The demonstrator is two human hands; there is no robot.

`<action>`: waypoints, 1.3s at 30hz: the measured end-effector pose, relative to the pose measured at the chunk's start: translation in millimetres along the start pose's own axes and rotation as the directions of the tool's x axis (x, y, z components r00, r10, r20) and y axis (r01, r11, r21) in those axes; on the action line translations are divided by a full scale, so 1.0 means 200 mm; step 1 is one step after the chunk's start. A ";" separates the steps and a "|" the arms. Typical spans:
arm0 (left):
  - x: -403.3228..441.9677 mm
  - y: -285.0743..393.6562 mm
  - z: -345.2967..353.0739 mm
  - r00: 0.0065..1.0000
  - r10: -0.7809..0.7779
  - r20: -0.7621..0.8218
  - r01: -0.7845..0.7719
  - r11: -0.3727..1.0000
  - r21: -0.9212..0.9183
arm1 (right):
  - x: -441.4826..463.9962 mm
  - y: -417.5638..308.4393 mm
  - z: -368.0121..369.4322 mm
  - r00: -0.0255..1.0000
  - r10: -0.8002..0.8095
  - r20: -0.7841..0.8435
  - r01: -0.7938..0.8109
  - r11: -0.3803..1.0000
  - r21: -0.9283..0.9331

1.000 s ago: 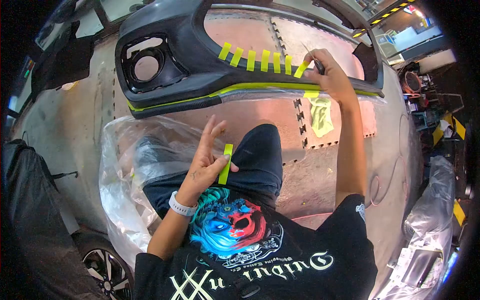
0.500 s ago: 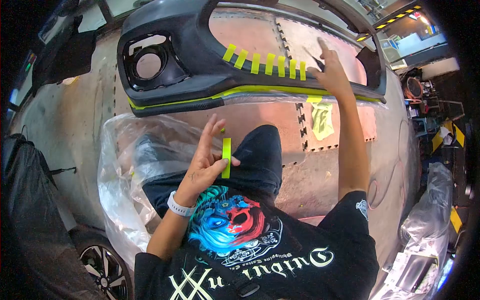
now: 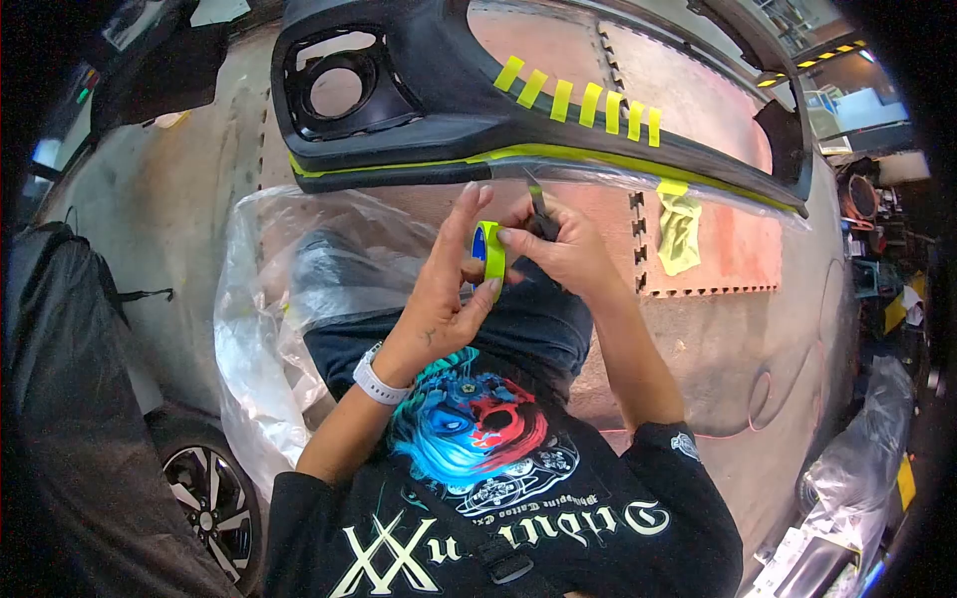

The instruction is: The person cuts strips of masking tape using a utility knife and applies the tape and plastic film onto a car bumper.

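My left hand (image 3: 436,284) holds a roll of yellow-green masking tape (image 3: 494,264) upright, its blue inner side partly showing. Thumb and fingers of my right hand (image 3: 570,247) meet the tape at the roll's upper edge. Tucked in that same hand is a dark-handled craft knife (image 3: 543,221), its thin blade pointing up and away from me. In front of both hands lies a black car bumper (image 3: 429,95). Several short tape strips (image 3: 590,104) sit in a row along its inner edge, and a long yellow-green tape line (image 3: 558,151) follows its lower side.
Clear plastic sheeting (image 3: 261,329) drapes over my leg and the floor at left. A tape-edged masking piece (image 3: 680,234) hangs from the bumper onto the pink foam mats (image 3: 733,254). A car wheel (image 3: 207,508) stands at lower left; a thin red hose (image 3: 760,394) curls at right.
My right hand has come back from the bumper's strips to the tape roll, knife still in it. My left hand has risen and turned the roll. The view has shifted slightly.
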State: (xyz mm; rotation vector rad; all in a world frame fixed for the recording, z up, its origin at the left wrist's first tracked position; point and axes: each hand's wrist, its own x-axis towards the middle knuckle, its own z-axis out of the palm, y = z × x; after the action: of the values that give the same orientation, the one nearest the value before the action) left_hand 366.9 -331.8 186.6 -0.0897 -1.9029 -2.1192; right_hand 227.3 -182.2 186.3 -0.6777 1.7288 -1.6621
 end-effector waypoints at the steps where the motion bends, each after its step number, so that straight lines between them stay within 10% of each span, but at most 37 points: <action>1: -0.02 0.00 0.00 1.000 0.000 -0.004 0.000 1.000 0.006 | 0.00 0.00 0.01 1.000 -0.002 0.006 0.002 1.000 0.004; 13: -0.06 -0.04 -0.05 1.000 -0.028 0.015 0.025 0.987 0.161 | 0.02 -0.13 -0.01 0.971 -0.238 -0.009 0.226 0.932 -0.283; 19: -0.08 -0.07 -0.06 0.985 -0.169 -0.024 0.163 0.974 -0.156 | -0.08 -0.15 -0.03 0.954 -0.297 -0.031 0.192 0.690 -0.698; 30: -0.04 -0.04 -0.02 0.991 -0.108 -0.075 0.082 0.952 -0.293 | -0.07 0.00 -0.12 0.993 0.112 0.038 -0.003 0.339 -0.941; 39: 0.04 -0.04 0.08 0.981 -0.165 0.106 0.188 0.947 -0.263 | -0.08 -0.22 -0.17 0.977 -0.206 0.047 0.194 0.787 -0.585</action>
State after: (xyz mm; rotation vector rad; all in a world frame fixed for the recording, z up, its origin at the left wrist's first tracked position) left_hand 354.8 -317.4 181.7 -0.0671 -1.7073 -2.5259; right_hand 209.8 -152.0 231.5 -1.1660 2.2773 -1.2393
